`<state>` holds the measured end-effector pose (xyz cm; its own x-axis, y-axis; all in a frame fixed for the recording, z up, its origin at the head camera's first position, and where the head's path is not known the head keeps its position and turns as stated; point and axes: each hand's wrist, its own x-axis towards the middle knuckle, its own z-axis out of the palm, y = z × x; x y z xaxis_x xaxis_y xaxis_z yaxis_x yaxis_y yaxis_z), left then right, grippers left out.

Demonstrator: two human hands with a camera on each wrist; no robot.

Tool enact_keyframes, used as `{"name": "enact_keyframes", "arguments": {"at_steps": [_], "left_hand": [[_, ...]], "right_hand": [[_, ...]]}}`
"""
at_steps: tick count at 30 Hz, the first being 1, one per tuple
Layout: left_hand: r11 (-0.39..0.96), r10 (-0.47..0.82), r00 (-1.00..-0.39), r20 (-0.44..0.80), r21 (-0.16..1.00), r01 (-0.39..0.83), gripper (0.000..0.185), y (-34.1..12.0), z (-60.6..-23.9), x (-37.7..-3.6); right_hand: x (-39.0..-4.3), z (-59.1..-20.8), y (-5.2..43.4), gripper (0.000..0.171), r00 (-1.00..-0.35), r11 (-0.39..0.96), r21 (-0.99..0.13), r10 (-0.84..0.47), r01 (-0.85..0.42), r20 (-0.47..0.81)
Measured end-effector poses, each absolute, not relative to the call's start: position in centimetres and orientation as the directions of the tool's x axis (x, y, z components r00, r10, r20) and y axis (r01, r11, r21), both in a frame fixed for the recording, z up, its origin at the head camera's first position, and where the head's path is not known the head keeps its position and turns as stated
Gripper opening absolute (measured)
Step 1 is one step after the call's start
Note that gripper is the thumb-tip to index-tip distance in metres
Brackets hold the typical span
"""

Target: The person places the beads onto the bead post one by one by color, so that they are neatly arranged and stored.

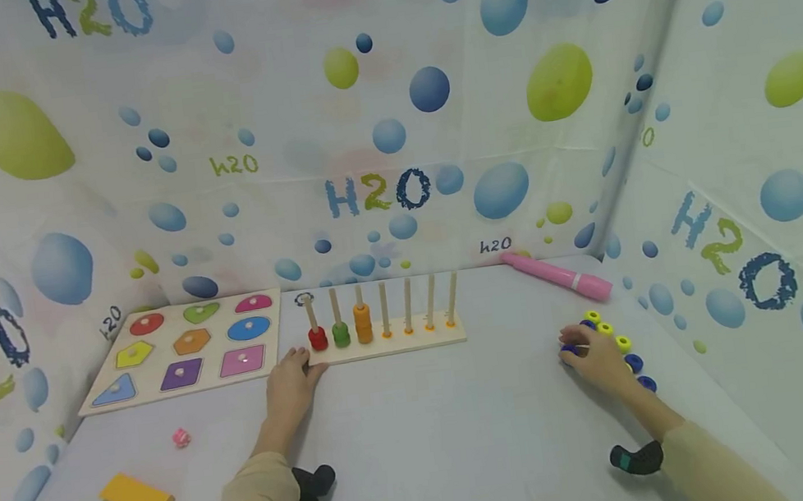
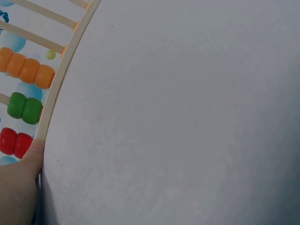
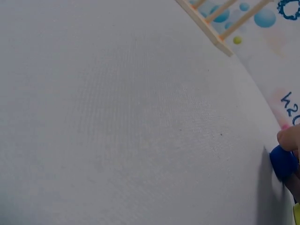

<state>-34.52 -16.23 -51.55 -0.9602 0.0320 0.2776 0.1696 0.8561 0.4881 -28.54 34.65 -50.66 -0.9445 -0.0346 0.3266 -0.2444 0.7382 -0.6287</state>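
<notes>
- Two hands, well apart, work at a white tabletop [image 1: 460, 442]; behind and to both sides of the light wooden board with seven upright pegs [image 1: 399, 346], white sheets [image 1: 292, 73] show blue and green bubbles and "H2O" lettering.
- The board lies toward the tabletop's rear; the left hand [image 1: 290, 385] grips its left end, thumb at the front edge.
- Well right of the board, the right hand [image 1: 602, 360] pinches a rounded blue bead [image 3: 282, 161]; yellow and blue ring beads [image 1: 624, 343] lie beside that hand.
- The left wrist view makes the board's beads countable: two red [image 2: 8, 141], two green [image 2: 32, 111], four orange [image 2: 29, 71].
- Only the head view shows the flat wooden shape puzzle [image 1: 163, 354] just left of the board, and the yellow rectangular block [image 1: 137, 497] to its front left.
- Behind and right of the board lies a pink tube [image 1: 556, 275].
- From the board's front edge, open tabletop runs forward between both forearms; its right end faces another wide stretch, its left end a narrow gap.
</notes>
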Motion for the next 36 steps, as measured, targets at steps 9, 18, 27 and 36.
{"name": "enact_keyframes", "arguments": {"at_steps": [9, 18, 27, 36], "left_hand": [[0.863, 0.044, -0.967, 0.25, 0.478, 0.163, 0.052, -16.7, -51.6, -34.4], [0.863, 0.036, -0.969, 0.246, 0.482, 0.154, 0.052, -18.0, -51.6, -34.2], [0.85, 0.042, -0.967, 0.252, 0.499, 0.167, 0.05, -17.2, -51.5, -34.4], [0.842, 0.027, -0.973, 0.23, 0.519, 0.146, 0.05, -16.4, -51.6, -34.6]], "right_hand": [[-27.9, -51.4, 33.9, 0.034, -0.926, 0.764, -0.581, -0.053, -0.279, 0.374], [-29.7, -50.4, 31.0, 0.037, -0.952, 0.72, -0.659, -0.006, -0.217, 0.307], [-33.8, -45.6, 27.1, 0.04, -0.882, 0.665, -0.648, -0.032, -0.371, 0.471], [-37.6, -41.0, 21.8, 0.037, -0.807, 0.57, -0.638, -0.077, -0.518, 0.586]]}}
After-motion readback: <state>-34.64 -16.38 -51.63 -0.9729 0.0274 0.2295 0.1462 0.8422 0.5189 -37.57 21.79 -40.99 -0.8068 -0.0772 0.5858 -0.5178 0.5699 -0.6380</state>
